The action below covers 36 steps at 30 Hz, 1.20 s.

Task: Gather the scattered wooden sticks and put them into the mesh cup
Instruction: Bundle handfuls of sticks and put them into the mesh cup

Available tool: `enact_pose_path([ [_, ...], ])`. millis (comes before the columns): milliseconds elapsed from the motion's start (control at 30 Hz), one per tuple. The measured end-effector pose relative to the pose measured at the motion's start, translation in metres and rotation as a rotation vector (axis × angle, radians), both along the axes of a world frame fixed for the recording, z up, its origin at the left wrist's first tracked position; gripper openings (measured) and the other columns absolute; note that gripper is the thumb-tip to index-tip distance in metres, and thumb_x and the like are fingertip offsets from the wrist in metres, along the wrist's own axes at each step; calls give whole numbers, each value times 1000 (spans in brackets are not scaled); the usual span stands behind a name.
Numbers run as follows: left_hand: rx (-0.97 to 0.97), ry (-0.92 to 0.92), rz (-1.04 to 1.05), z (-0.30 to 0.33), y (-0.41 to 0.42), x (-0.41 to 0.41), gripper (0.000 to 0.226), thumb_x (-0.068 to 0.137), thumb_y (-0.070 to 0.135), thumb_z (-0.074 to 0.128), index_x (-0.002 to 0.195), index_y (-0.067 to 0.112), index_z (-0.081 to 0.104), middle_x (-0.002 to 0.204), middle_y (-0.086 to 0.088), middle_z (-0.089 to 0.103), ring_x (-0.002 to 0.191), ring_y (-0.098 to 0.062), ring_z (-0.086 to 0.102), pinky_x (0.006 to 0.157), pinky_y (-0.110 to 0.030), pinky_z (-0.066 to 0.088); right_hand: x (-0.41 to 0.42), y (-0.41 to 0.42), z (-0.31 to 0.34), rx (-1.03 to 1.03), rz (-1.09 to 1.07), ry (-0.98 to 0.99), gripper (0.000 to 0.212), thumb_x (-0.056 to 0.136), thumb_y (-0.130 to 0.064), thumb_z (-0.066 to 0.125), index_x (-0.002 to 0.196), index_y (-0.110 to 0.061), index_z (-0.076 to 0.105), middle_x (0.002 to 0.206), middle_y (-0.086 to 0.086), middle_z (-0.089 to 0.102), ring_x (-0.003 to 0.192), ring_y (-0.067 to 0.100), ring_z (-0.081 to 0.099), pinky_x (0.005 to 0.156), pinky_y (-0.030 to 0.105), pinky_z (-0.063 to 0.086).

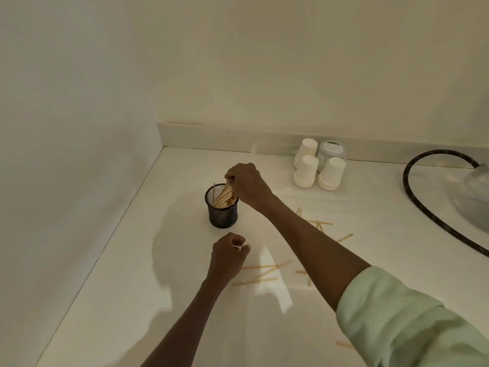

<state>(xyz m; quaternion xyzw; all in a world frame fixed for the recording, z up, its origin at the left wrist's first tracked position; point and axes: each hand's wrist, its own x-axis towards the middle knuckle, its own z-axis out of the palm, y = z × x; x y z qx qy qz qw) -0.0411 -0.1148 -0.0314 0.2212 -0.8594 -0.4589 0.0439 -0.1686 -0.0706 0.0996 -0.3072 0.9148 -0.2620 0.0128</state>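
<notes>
Pale green sleeve (412,321) at 4 o'clock, pushed up the right forearm. One stray stick (344,344) on the white table (113,300) just beside the sleeve's near edge.

Left hand (229,254) near centre, at 6 o'clock from the mesh cup: fingers curled into a loose fist, nothing seen in it, hovering or resting just above the table, cannot tell which.

Scattered wooden sticks (260,272) flat on the table at 3 to 4 o'clock from the left hand, several crossing; a further cluster (321,226) beyond the right forearm, partly hidden by it.

Black mesh cup (221,207) upright at 12 o'clock from the left hand, apart from it. Bundle of sticks (225,198) inside, leaning, tops above the rim.

Right hand (247,185) over the cup's 1 o'clock rim, fingers clamped round the upper ends of the bundle.

Farther back, at 2 o'clock: three white paper cups (307,170) upside down, a lidded jar (332,152) among them, against the backsplash. Black braided hose (423,207) curving at 3 o'clock.
</notes>
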Motion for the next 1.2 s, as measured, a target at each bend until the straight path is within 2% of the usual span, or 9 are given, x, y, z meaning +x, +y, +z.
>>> enact_pose_path([
  [300,18,22,-88,-1,12,-12,19,81,21,71,99,14,69,94,4,69,89,-11,65,71,-16,44,-30,65,-6,-189,-119,21,28,88,7,52,104,0,73,105,14,74,97,25,68,90,31,52],
  [367,-1,30,-130,-1,15,-12,21,84,20,69,104,15,68,102,2,70,95,-10,64,76,-18,46,-41,92,-13,-88,-119,-8,34,84,14,49,102,-1,74,107,15,72,99,26,68,91,35,53],
  [467,-162,34,-286,-5,18,-9,28,89,26,64,115,16,65,118,2,65,109,-13,58,92,-25,46,-49,128,-31,229,-10,-45,51,83,17,43,119,-10,68,129,10,63,119,26,58,100,36,47],
  [600,-271,27,-407,-16,19,6,46,88,44,62,127,20,59,139,9,50,129,-10,42,105,-21,33,-42,152,-65,583,231,-112,70,88,11,40,145,-28,41,156,-2,34,141,22,36,111,37,36],
  [700,-305,-11,-484,-18,18,17,78,73,67,66,135,21,53,149,12,35,138,-8,29,110,-24,30,-37,162,-87,756,322,-76,65,97,1,34,152,-32,24,163,-6,16,149,20,20,117,41,28],
  [800,-324,-79,-538,-16,16,30,104,56,78,68,141,24,47,150,14,27,138,-7,23,111,-32,35,-34,177,-100,755,279,-70,67,96,3,32,152,-32,23,163,-6,13,149,20,19,117,42,26],
  [933,-363,43,-484,-19,20,44,69,69,59,75,128,26,62,129,11,45,117,-9,42,93,-27,45,-26,197,-109,627,189,-37,64,92,7,36,147,-25,39,157,5,31,141,28,33,112,44,35],
  [1067,-489,141,-364,-16,41,50,24,87,32,69,108,20,74,103,6,59,94,-11,54,75,-32,52,-19,220,-116,475,100,3,38,98,-5,39,127,-14,62,122,10,57,116,27,52,95,31,41],
  [1200,-520,85,-231,-13,66,53,20,94,24,60,102,14,75,94,0,62,87,-16,59,75,-31,51,-4,237,-118,406,55,26,28,98,-9,42,108,-8,67,98,10,54,99,28,57,74,30,36],
])
